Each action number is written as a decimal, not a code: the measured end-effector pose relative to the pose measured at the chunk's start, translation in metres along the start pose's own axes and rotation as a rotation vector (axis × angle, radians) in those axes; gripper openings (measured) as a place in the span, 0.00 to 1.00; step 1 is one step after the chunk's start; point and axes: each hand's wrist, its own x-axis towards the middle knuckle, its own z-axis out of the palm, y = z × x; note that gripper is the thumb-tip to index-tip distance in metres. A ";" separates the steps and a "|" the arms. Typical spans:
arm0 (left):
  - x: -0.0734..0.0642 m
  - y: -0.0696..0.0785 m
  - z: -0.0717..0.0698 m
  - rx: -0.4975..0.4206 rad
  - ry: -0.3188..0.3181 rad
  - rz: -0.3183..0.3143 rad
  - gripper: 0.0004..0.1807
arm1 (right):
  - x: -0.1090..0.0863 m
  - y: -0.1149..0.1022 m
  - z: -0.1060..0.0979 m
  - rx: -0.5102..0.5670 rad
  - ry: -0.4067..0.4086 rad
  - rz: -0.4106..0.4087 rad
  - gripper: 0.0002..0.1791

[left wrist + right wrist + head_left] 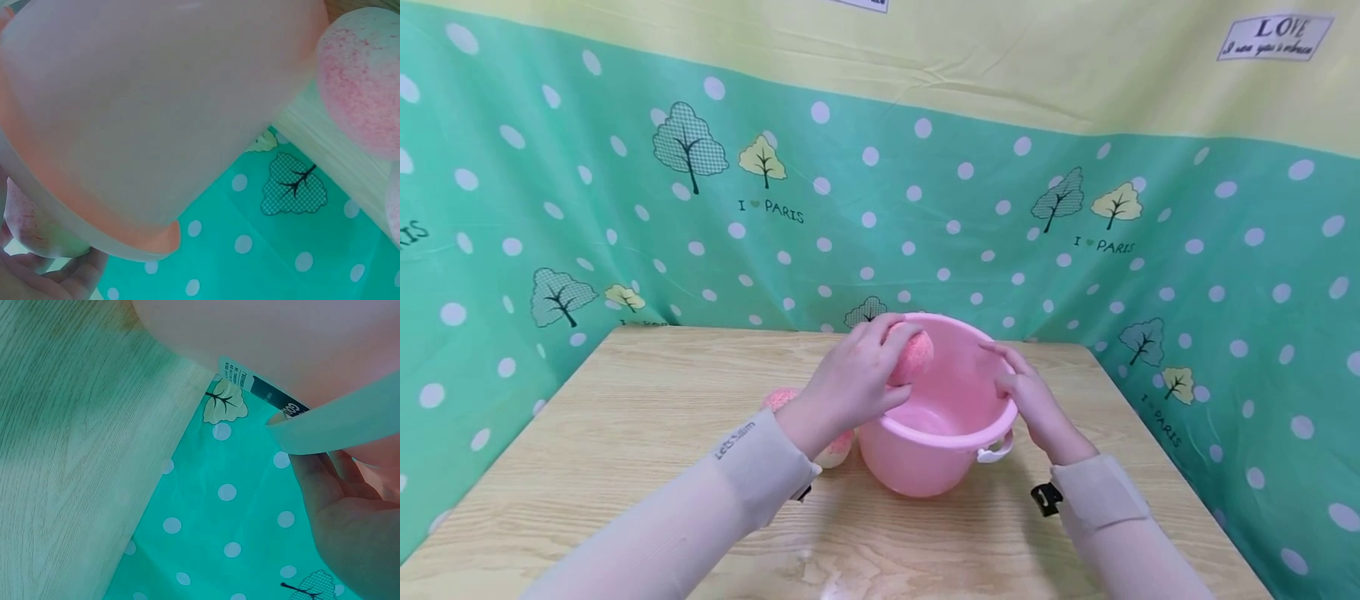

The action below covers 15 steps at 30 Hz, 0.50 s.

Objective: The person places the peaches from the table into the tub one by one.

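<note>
In the head view my left hand [863, 367] grips a pink-speckled peach [914, 357] at the left side of the pink bucket [917, 467], over its mouth. The left wrist view shows that peach [44, 228] partly behind the bucket's rim, with fingers round its pale end. My right hand [1033, 400] holds the bucket's rim on the right, also seen in the right wrist view [350, 512]. Left of the bucket, pink-and-white peaches [781, 398] lie on the table, partly hidden by my left forearm. The bucket stands upright, and its visible inner floor is bare.
A white handle end [996, 451] sticks out from the bucket's right front. The wooden table [647, 417] reaches back to a green dotted curtain [917, 217]. A printed label [262, 387] is on the bucket's outer wall.
</note>
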 end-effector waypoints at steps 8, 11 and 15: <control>0.009 0.004 0.001 0.014 -0.049 0.002 0.37 | 0.000 0.001 0.000 -0.001 0.009 0.007 0.42; 0.012 0.006 0.002 0.015 -0.072 -0.001 0.37 | 0.000 0.001 0.000 -0.002 0.010 0.007 0.42; 0.014 0.006 0.006 0.015 -0.099 0.006 0.35 | 0.000 0.001 0.000 -0.003 0.011 0.007 0.42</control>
